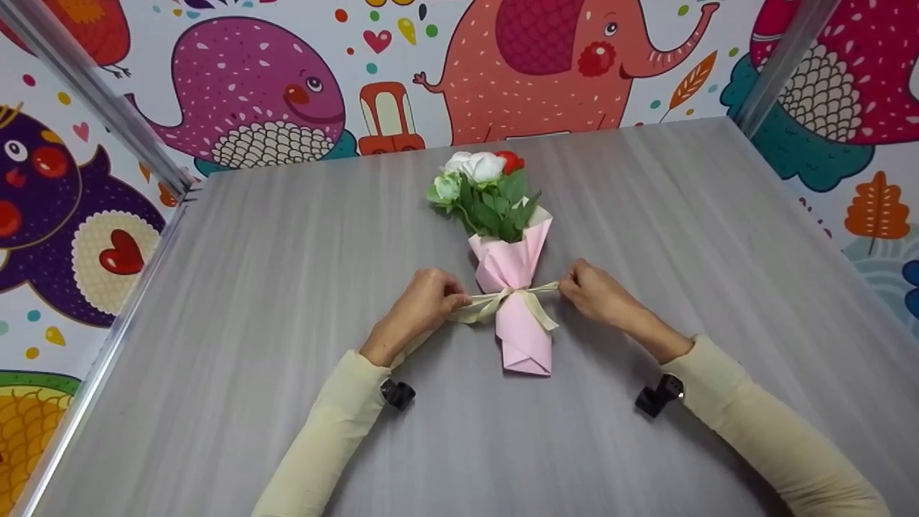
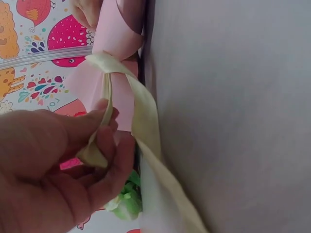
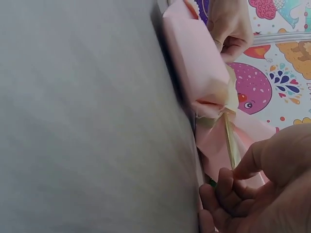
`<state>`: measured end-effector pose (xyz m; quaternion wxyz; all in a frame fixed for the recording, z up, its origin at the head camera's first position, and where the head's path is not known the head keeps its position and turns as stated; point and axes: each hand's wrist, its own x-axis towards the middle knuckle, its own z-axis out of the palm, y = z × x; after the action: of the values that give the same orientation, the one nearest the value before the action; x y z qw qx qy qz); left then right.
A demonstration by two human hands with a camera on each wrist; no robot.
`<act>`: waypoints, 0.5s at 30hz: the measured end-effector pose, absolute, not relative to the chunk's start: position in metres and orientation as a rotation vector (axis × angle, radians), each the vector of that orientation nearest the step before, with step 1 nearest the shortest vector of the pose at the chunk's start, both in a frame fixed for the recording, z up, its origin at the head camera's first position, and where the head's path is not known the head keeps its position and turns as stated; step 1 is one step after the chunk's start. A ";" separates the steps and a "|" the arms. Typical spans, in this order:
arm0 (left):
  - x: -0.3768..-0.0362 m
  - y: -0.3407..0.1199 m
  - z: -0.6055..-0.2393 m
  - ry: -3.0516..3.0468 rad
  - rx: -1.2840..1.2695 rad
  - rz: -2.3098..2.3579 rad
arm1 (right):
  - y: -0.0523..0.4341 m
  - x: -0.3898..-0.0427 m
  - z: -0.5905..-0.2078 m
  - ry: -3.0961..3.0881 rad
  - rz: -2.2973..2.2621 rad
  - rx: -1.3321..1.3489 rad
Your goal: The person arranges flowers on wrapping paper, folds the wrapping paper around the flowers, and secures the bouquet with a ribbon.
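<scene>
A bouquet in pink wrapping paper (image 1: pixel 513 262) lies on the table, its white, pale green and red flowers (image 1: pixel 479 169) pointing to the far side. Around its narrow waist runs a cream ribbon (image 1: pixel 540 310), knotted at the front. To the left of the knot, my left hand (image 1: pixel 425 301) pinches a strand of the ribbon between thumb and fingers, as the left wrist view shows. My right hand (image 1: pixel 594 293) pinches another ribbon strand on the right, stretched straight from the knot. A long ribbon tail (image 2: pixel 167 177) hangs past my left hand toward the forearm.
The grey wood-grain table (image 1: pixel 287 237) spreads out around the bouquet. Printed panels with cartoon animals (image 1: pixel 258 93) stand behind and at the sides, joined by metal posts (image 1: pixel 108 93). Small black devices (image 1: pixel 397 394) sit at both wrists.
</scene>
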<state>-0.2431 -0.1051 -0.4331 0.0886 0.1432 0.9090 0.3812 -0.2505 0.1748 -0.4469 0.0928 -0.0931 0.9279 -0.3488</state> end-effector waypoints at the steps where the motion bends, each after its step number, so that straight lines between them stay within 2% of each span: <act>1: -0.244 -0.105 -0.434 2.709 0.429 1.136 | 0.175 -0.251 -0.447 2.755 -1.039 -0.281; 7: -0.246 -0.106 -0.438 2.718 0.456 1.116 | 0.181 -0.253 -0.449 2.666 -1.122 -0.330; 15: -0.245 -0.115 -0.431 2.716 0.359 1.123 | 0.185 -0.257 -0.438 2.559 -1.237 -0.378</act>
<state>-0.2452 -0.1148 -0.4311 0.0903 0.1209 0.9136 0.3777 -0.2565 0.1846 -0.4384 0.1370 -0.1305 0.8841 -0.4273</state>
